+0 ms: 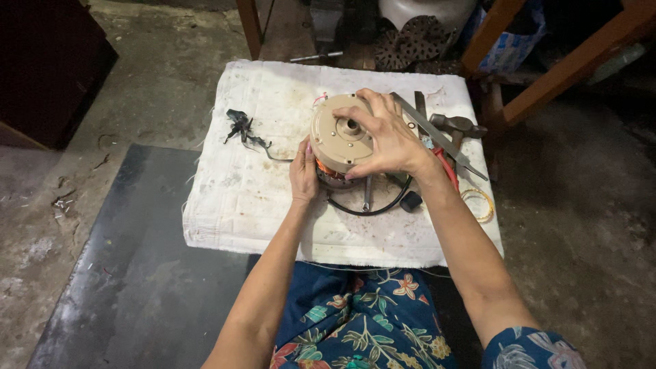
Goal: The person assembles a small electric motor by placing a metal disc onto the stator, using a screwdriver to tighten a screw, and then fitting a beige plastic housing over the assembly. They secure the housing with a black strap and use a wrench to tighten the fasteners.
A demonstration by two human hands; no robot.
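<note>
On cloth [232, 205] centre: both hands grip motor [339, 140], L side free.

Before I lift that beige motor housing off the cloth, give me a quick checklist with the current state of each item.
1. Right hand spread over the top of the motor housing: ok.
2. Left hand steadying the housing's lower left side, by the copper windings: ok.
3. Black cable free of the housing: not ok, it loops out from under it.
4. Metal file and hammer out of the lift path: not ok, they lie right beside the right hand.
5. White cloth flat under the work: ok.
6. Cover fasteners removed: cannot tell, the hand hides them.
</note>
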